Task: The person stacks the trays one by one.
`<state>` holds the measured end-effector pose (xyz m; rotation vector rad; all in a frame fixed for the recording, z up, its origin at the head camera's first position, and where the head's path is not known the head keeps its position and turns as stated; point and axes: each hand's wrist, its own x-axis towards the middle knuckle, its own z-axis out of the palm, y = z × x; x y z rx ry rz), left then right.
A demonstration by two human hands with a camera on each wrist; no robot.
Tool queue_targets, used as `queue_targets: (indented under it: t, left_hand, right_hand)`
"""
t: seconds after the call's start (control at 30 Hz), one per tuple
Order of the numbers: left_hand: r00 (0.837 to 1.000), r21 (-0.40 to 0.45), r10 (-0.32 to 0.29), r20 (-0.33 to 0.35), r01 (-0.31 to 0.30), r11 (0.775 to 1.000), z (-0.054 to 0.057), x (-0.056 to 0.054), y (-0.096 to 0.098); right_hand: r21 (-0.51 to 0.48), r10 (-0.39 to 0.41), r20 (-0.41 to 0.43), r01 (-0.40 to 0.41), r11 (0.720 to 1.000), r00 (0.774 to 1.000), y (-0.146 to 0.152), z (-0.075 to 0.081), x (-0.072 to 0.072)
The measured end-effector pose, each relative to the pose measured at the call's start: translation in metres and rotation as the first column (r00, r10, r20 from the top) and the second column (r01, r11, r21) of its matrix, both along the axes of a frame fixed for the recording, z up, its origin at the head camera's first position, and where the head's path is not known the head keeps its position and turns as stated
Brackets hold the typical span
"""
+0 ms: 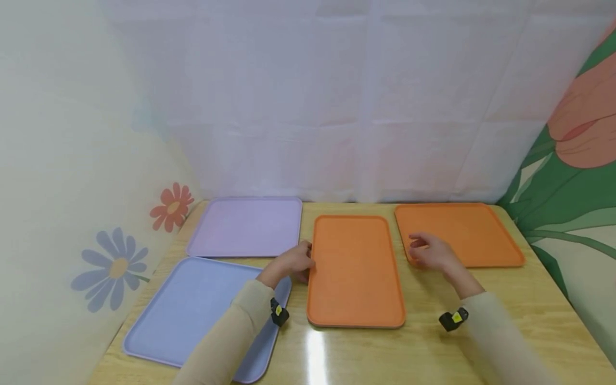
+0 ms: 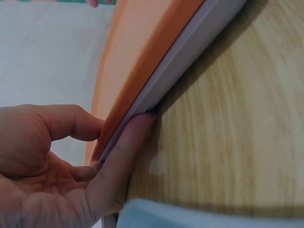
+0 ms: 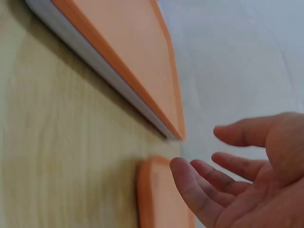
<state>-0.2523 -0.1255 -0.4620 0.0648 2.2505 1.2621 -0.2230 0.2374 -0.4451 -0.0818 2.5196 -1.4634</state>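
In the middle of the table an orange tray point(image 1: 354, 270) lies lengthwise on a pale purple-grey tray point(image 2: 175, 57), their edges lined up. My left hand point(image 1: 292, 262) is at the left long side of this pair. The left wrist view shows one digit on the orange rim and another under the lower edge, pinching the stacked trays. My right hand point(image 1: 430, 251) is above the left end of a second orange tray point(image 1: 462, 235), its fingers loosely bent and holding nothing. In the right wrist view a gap shows between the thumb and fingers point(image 3: 204, 190).
A lilac tray point(image 1: 247, 227) lies at the back left. In front of it, a blue tray point(image 1: 192, 305) sits partly under my left forearm. A white cloth point(image 1: 337, 107) hangs behind the wooden table point(image 1: 433, 347); painted walls flank both sides.
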Motion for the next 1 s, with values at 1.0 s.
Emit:
queue_targets:
  t: [1.0]
  left_hand:
    - [0.996, 0.123, 0.056, 0.071, -0.064, 0.990, 0.000, 0.006, -0.007]
  right_hand:
    - [0.296, -0.030, -0.017, 0.033, 0.955, 0.999, 0.162, 0.013, -0.003]
